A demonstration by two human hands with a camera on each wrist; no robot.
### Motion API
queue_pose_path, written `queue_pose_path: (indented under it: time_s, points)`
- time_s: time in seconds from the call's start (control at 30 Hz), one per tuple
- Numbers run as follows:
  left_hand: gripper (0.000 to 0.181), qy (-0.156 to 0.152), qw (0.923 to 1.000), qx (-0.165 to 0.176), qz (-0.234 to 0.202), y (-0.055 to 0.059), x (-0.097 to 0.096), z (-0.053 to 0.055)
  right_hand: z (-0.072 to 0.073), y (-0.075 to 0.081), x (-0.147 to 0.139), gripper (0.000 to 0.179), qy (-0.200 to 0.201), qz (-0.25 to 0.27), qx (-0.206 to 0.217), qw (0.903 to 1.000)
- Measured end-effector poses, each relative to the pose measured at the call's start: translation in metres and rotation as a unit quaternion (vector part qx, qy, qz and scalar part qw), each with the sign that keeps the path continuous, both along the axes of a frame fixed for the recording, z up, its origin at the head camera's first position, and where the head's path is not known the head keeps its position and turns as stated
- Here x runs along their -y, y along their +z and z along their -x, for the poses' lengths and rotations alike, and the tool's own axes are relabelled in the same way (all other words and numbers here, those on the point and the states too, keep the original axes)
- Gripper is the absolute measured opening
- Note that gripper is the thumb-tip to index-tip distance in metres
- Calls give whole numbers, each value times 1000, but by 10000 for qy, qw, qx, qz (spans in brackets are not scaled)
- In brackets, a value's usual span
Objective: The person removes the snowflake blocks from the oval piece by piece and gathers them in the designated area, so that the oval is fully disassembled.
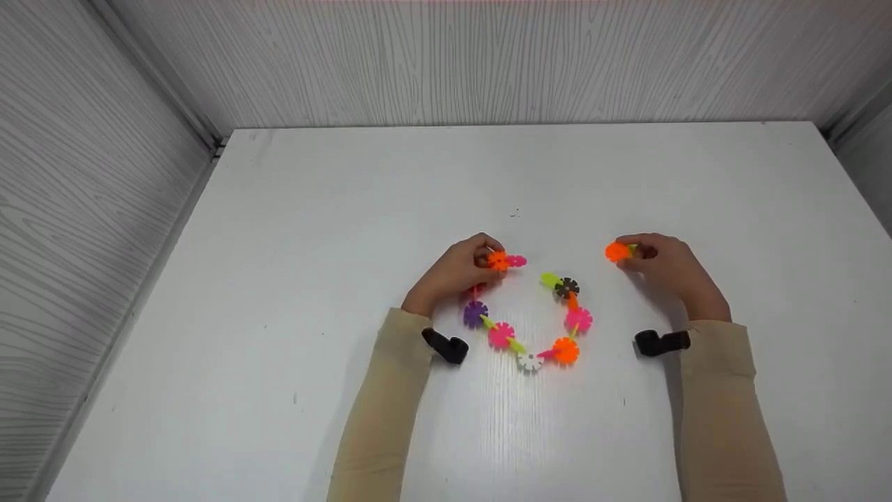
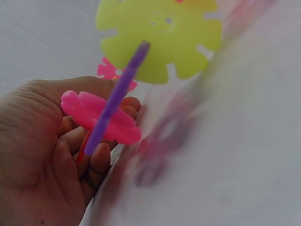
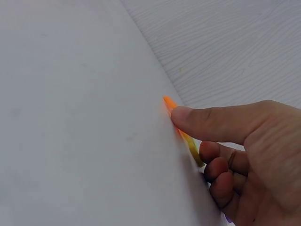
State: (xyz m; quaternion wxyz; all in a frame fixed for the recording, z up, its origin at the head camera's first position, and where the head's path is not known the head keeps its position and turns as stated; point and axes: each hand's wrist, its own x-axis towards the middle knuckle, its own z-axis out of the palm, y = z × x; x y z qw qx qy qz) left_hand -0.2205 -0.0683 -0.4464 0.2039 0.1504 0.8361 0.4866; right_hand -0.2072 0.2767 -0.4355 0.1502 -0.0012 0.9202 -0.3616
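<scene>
A curved chain of slotted plastic snowflake discs lies on the table, with a purple disc (image 1: 475, 314), a white disc (image 1: 530, 361) and a dark disc (image 1: 567, 287) among them. My left hand (image 1: 453, 270) holds the chain's upper left end, fingers curled at an orange disc (image 1: 497, 261); a pink disc (image 1: 517, 261) sticks out beyond it. At the other end is a yellow-green disc (image 1: 550, 279). To the right, apart from the chain, my right hand (image 1: 669, 268) pinches a loose orange disc (image 3: 167, 102). A yellow-green disc (image 3: 194, 151) sits beside it, partly hidden by fingers.
The white table (image 1: 313, 209) meets a wood-grain panel (image 1: 453, 63) at the back and another panel (image 1: 83, 209) on the left. Black wrist mounts (image 1: 446, 346) sit at both cuffs. A small purple piece (image 3: 228, 219) shows under the right hand.
</scene>
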Motion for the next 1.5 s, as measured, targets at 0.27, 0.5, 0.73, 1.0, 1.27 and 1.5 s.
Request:
queue_pose_path:
  time_s: [0.27, 0.5, 0.73, 1.0, 1.27, 1.5]
  points:
    - [36, -42, 10000, -43, 37, 0, 0, 1, 1, -1, -1, 47, 210, -104, -118, 9997]
    - [35, -26, 10000, -37, 49, 0, 0, 0, 0, -2, 0, 49, 197, -103, -113, 9997]
    - [36, 21, 10000, 63, 47, 0, 0, 0, 1, -2, 0, 49, 195, -83, -120, 9997]
    - [36, 15, 9999, 85, 67, -1, 0, -1, 0, 0, 1, 43, -88, 49, -237, 9997]
    - [35, -12, 10000, 50, 24, 0, -1, -2, 0, 5, 6, 46, -88, 190, -459, 9987]
    - [33, -55, 10000, -35, 48, 0, -1, -2, 0, 9, 16, 51, 77, 232, -528, 9983]
